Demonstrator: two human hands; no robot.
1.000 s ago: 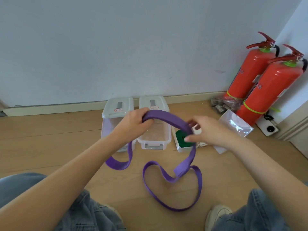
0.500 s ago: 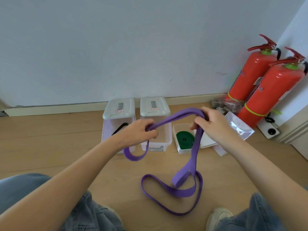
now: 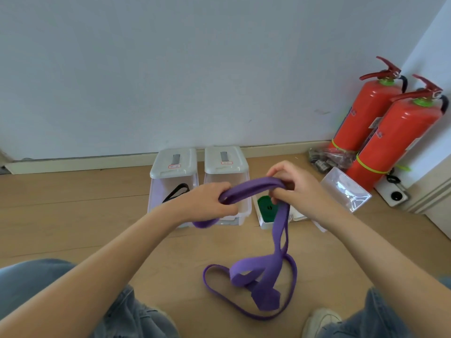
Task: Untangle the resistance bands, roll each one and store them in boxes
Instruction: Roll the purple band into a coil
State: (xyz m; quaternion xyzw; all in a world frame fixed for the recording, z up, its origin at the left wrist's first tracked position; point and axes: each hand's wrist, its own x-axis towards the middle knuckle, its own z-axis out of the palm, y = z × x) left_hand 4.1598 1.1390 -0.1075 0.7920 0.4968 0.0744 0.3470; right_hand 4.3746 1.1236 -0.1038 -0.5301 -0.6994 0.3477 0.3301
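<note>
Purple resistance band (image 3: 251, 190) is held doubled above the wooden floor (image 3: 73, 215): the left hand (image 3: 207, 203) has its fingers curled round one end, the right hand (image 3: 290, 184) pinches the other, and the slack hangs from the right hand into a loose coil on the floor between the knees. Behind the hands, three clear boxes stand in a row by the wall; the left box (image 3: 170, 189) holds a black band (image 3: 177, 191), the middle box (image 3: 234, 186) shows no visible contents, and the small right box (image 3: 264, 223) holds a green band (image 3: 266, 207), with a loose clear lid (image 3: 346, 189) beside it.
</note>
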